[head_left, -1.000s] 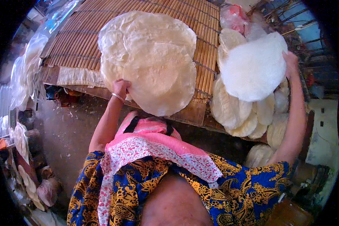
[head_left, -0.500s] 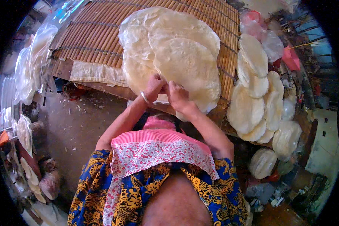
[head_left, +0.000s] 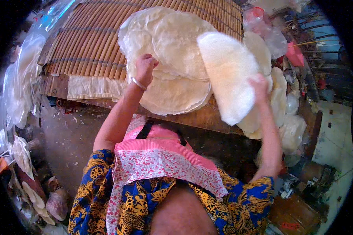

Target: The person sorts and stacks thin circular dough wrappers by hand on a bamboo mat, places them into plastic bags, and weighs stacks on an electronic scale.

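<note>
While our left hand (head_left: 145, 68) presses down with curled fingers on the stack of round white sheets (head_left: 172, 74) lying on the bamboo mat (head_left: 86, 43), our right hand (head_left: 259, 84) pinches the edge of a single white sheet (head_left: 227, 74) and holds it tilted in the air, just right of the stack, above more sheets (head_left: 280, 102) piled beside the mat

1. A slatted bamboo mat (head_left: 86, 43) covers the tabletop; a pale cloth strip (head_left: 94, 87) hangs over its near wooden edge.
2. The floor (head_left: 66, 137) below is bare, dusty earth or concrete, littered with small scraps.
3. Clear plastic sheeting (head_left: 21, 78) hangs bunched at the left.
4. At the right, pale paving (head_left: 333, 137) lies in bright daylight; cluttered bags and a pink scrap (head_left: 294, 55) sit above it.
</note>
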Tool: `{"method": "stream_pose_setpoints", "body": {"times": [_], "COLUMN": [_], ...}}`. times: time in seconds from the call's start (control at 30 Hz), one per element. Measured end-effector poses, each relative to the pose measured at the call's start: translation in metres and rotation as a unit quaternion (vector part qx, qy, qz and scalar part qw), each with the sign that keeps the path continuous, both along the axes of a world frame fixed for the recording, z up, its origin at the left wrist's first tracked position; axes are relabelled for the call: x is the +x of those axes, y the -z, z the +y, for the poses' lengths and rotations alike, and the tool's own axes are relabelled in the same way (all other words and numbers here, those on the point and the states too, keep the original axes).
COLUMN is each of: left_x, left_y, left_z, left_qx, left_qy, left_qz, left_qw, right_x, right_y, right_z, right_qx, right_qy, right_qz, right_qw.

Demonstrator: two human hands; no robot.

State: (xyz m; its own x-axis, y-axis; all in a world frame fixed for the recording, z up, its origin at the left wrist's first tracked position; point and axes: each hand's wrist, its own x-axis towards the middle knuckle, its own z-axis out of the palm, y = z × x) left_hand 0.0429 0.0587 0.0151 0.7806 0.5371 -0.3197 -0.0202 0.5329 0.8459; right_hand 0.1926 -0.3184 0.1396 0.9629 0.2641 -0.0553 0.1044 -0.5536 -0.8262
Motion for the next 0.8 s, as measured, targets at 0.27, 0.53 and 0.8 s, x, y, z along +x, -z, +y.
{"method": "stream_pose_setpoints", "body": {"times": [0.27, 0.53, 0.8], "left_x": [0.029, 0.037, 0.032], "left_y": [0.086, 0.005, -0.006], "left_z": [0.044, 0.009, -0.019], "left_qx": [0.269, -0.155, -0.194], "left_qy": [0.071, 0.083, 0.065], "left_qz": [0.006, 0.030, -0.127], "left_qw": [0.960, 0.984, 0.971], "right_x": [0.055, 0.017, 0.018], "right_y": [-0.094, 0.105, 0.093], "right_z": [0.136, 0.241, 0.229], "right_qx": [-0.104, -0.173, -0.097], "right_qy": [-0.302, -0.323, -0.326], "right_qz": [-0.325, -0.255, -0.176], "right_qw": [0.890, 0.895, 0.924]}}
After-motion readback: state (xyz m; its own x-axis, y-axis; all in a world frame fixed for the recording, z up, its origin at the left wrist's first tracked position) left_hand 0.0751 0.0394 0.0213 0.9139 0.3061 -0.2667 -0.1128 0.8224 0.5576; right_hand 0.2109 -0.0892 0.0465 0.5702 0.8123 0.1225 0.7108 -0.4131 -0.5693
